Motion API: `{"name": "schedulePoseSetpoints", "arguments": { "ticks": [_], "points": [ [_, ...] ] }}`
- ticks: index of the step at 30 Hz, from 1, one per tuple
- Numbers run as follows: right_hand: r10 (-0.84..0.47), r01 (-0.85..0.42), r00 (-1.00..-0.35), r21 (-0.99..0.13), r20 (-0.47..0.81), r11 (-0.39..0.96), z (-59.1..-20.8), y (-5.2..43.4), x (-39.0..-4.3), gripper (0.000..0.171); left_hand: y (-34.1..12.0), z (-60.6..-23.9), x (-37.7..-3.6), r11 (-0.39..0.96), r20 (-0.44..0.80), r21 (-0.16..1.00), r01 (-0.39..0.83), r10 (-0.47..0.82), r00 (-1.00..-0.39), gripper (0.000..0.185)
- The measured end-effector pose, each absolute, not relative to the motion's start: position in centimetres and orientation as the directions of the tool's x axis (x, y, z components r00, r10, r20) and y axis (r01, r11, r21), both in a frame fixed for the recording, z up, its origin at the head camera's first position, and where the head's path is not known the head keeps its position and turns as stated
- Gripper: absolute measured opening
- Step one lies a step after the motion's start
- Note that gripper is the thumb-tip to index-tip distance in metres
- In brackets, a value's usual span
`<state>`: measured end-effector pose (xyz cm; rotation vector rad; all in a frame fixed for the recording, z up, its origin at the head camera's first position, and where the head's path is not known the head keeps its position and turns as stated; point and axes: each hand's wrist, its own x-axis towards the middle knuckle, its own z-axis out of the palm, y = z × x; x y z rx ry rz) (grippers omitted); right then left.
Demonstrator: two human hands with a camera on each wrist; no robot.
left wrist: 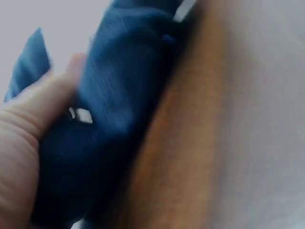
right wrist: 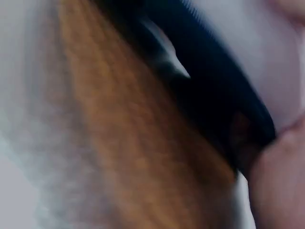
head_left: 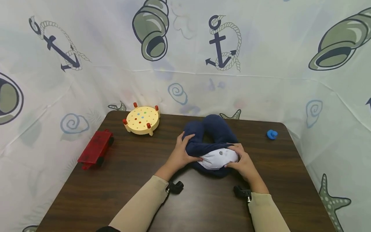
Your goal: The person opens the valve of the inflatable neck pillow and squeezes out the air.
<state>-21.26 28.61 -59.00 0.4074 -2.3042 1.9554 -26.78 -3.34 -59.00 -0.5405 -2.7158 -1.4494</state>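
Observation:
A navy neck pillow (head_left: 218, 129), curved into a ring, lies at the middle of the table in the head view. On its near side the navy cloth is parted over a white section (head_left: 215, 158) with a small round grey mark. My left hand (head_left: 181, 154) grips the left side, its thumb against the white section. At the right end of that section, my right hand (head_left: 243, 162) pinches the cloth between thumb and fingers. The left wrist view has the thumb (left wrist: 43, 100) against navy fabric (left wrist: 109, 95). Dark fabric (right wrist: 209, 71) beside the hand is blurred in the right wrist view.
A red toy car (head_left: 97, 148) stands at the table's left edge. Behind it to the right is a round yellow pegged toy (head_left: 143, 119) with red tips. A small blue object (head_left: 272, 134) lies at the far right. A printed curtain (head_left: 191, 58) hangs behind the brown table (head_left: 139, 158).

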Motion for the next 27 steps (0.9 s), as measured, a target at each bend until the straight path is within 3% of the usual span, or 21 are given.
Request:
{"name": "schedulePoseSetpoints", "arguments": {
  "ticks": [4, 8, 13, 17, 19, 23, 27],
  "points": [
    [-0.126, -0.234, -0.969, -0.957, 0.214, 0.171, -58.6, 28.5, -21.1, 0.058, -4.1, -58.8, -27.3, 0.42, 0.214, 0.834, 0.357, 0.349, -0.912, 0.092],
    [-0.065, -0.203, -0.979, -0.946, 0.193, 0.254, -58.2, 28.4, -21.1, 0.06, -4.2, -58.6, -27.3, 0.351, 0.197, 0.865, 0.358, 0.418, -0.887, 0.088],
    [-0.03, -0.209, -0.977, -0.921, 0.211, 0.329, -58.1, 28.2, -21.2, 0.066, -4.4, -58.3, -27.3, 0.334, 0.164, 0.884, 0.327, 0.433, -0.886, 0.106],
    [0.068, -0.2, -0.974, -0.959, 0.217, 0.199, -58.0, 27.7, -21.4, 0.08, -4.8, -58.6, -27.8, 0.303, 0.128, 0.907, 0.294, 0.465, -0.876, 0.128],
    [0.085, -0.177, -0.979, -0.978, 0.188, 0.114, -58.0, 27.8, -21.4, 0.087, -5.1, -58.6, -27.9, 0.286, 0.117, 0.917, 0.278, 0.474, -0.873, 0.13],
    [0.003, -0.139, -0.99, -0.973, 0.142, 0.184, -58.1, 28.7, -21.2, 0.102, -5.5, -58.6, -27.8, 0.273, 0.135, 0.922, 0.276, 0.44, -0.888, 0.115],
    [-0.038, -0.139, -0.99, -0.964, 0.134, 0.227, -58.1, 29.4, -21.3, 0.091, -5.6, -58.5, -27.9, 0.259, 0.159, 0.922, 0.288, 0.424, -0.891, 0.097]
  ]
}}
